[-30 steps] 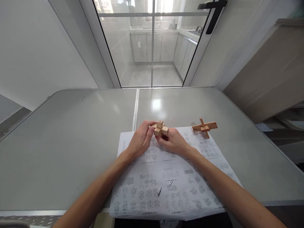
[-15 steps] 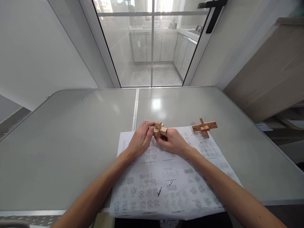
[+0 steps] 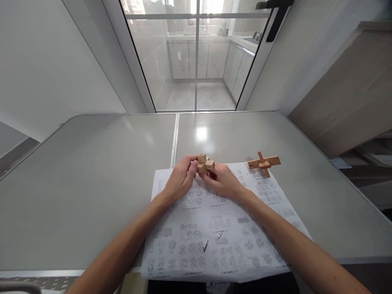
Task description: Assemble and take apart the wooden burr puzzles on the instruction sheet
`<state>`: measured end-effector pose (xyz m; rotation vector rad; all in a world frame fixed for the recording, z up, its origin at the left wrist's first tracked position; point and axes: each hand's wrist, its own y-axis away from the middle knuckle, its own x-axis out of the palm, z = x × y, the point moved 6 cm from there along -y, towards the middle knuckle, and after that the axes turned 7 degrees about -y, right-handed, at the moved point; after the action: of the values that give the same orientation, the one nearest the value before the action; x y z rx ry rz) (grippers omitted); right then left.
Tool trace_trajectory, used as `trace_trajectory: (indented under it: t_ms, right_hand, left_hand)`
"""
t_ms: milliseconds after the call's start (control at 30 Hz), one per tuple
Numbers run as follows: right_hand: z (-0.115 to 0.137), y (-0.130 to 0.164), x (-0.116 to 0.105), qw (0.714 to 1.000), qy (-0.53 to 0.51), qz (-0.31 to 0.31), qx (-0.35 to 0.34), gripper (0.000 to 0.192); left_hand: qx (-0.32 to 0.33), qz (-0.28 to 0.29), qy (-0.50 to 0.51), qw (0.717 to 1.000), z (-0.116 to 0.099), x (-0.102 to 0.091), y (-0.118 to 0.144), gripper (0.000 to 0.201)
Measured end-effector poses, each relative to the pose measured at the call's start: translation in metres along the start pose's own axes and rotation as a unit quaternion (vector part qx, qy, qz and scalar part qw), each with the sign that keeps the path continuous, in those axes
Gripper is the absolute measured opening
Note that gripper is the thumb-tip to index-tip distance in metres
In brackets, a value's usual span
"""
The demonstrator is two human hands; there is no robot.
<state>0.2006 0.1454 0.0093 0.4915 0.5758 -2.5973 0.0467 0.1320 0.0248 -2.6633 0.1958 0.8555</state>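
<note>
Between my hands, above the top of a printed paper sheet (image 3: 196, 220), is a light wooden burr puzzle (image 3: 206, 164) made of interlocking square sticks. My left hand (image 3: 183, 175) grips its left side with thumb and fingers. From the lower right, my right hand (image 3: 223, 179) pinches it; some of those fingertips are hidden behind the wood. One block end sticks up at the top and another points right. A darker wooden cross-shaped puzzle (image 3: 263, 163) rests at the sheet's upper right corner, apart from both hands.
The sheet carries rows of small line diagrams and lies on a grey table (image 3: 92, 183) with a seam (image 3: 175, 139) down its middle. Beyond the far edge stands a glazed door (image 3: 196, 61) with a black handle (image 3: 274, 18). A wooden panel (image 3: 346, 90) rises at the right.
The burr puzzle has tilted and shifted slightly up and left in my hands. My fingers have moved a little with it. The darker puzzle and the sheet stay put.
</note>
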Motion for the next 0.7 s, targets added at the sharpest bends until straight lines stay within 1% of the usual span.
trace_trajectory:
  t_ms: [100, 200, 467, 700]
  right_hand:
    - [-0.0026, -0.0001, -0.0023, 1.0, -0.018, -0.018, 0.007, 0.033]
    - [-0.0047, -0.0004, -0.0022, 0.999, -0.026, -0.02, 0.009, 0.037]
    - [0.0026, -0.0007, -0.0009, 1.0, -0.011, -0.008, -0.004, 0.037]
    - [0.0019, 0.0002, -0.0007, 1.0, 0.003, 0.0, -0.003, 0.036]
  left_hand:
    - [-0.015, 0.0, 0.004, 1.0, 0.0039, 0.001, 0.0014, 0.051]
    - [-0.017, 0.003, 0.008, 1.0, 0.0049, 0.0019, 0.002, 0.05]
    - [-0.024, -0.029, 0.011, 0.999, 0.0021, -0.0016, 0.0001, 0.042]
    - [-0.023, -0.053, 0.032, 0.998, -0.0003, -0.0061, -0.0029, 0.038]
